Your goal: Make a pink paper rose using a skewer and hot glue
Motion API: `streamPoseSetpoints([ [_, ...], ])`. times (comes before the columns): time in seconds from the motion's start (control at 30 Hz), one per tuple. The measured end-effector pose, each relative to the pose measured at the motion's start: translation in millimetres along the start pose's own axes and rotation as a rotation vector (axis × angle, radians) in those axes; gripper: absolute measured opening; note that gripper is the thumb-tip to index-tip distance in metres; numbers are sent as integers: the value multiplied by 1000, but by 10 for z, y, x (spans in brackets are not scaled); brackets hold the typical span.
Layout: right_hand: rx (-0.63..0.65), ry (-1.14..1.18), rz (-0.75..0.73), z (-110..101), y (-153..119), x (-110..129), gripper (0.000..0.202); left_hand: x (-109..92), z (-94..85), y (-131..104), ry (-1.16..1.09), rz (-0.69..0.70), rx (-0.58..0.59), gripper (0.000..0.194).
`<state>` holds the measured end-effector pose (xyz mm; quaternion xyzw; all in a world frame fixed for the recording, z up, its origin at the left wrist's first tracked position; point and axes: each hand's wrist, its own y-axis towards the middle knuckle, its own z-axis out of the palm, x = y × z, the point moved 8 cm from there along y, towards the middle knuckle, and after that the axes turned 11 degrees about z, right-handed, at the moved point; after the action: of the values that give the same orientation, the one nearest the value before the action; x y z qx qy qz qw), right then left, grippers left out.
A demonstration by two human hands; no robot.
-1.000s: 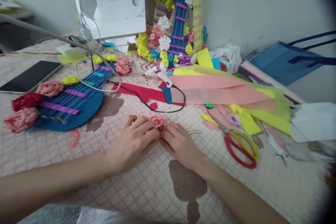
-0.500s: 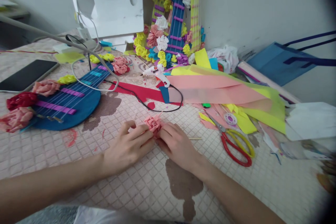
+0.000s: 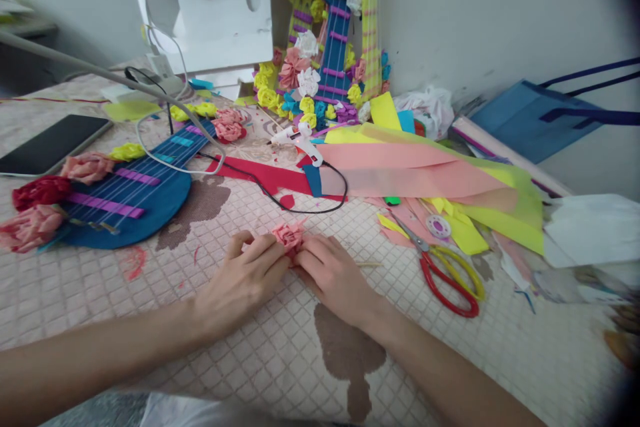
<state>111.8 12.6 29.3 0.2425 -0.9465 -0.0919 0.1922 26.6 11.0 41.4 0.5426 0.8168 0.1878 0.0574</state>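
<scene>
Between my two hands, just above the table, is a pink crepe paper flower (image 3: 289, 236) with ruffled petals. My left hand (image 3: 246, 278) pinches its left side, fingers curled around the base. From the other side my right hand (image 3: 331, 275) grips the base with its fingertips. My fingers hide the flower's underside. A thin wooden stick (image 3: 369, 264) lies just right of my right hand. To the left rests a blue paper guitar (image 3: 150, 207) with purple bars, strings and paper roses. Beyond the flower sits a white glue gun (image 3: 300, 140) with a black cord.
Red-and-yellow scissors (image 3: 447, 277) lie on the right by a tape roll (image 3: 439, 227). Pink crepe strips (image 3: 415, 170) and red paper (image 3: 270, 175) spread behind my hands. A phone (image 3: 55, 142) is at far left. Flower-covered paper guitars (image 3: 334, 47) lean against the wall.
Both hands and the flower have shifted very slightly to the left. The flower is turned a little between my fingers. Other things stay where they were.
</scene>
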Motion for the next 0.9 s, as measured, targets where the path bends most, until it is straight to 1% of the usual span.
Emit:
streamPoseSetpoints([
  [0.13,12,-50,4,14,-1,-2,14,21,-33,-24,-9,-24,-51,26],
  [0.2,15,-67,9,22,-3,-6,16,27,-33,-30,-7,-27,-57,26],
  [0.37,21,-42,27,31,-3,-19,15,23,55,-27,-6,-11,40,24],
  [0.5,-23,13,32,-17,-11,-23,13,29,43,-32,21,-15,16,24],
  [0.63,-47,-27,-5,-38,-16,15,14,13,53,-27,40,-2,35,23],
  [0.8,-13,-87,-20,-20,-11,38,15,26,-77,-16,14,-32,-73,24],
  [0.9,3,-88,-17,-12,-16,37,16,19,-73,-20,24,-17,-52,24],
])
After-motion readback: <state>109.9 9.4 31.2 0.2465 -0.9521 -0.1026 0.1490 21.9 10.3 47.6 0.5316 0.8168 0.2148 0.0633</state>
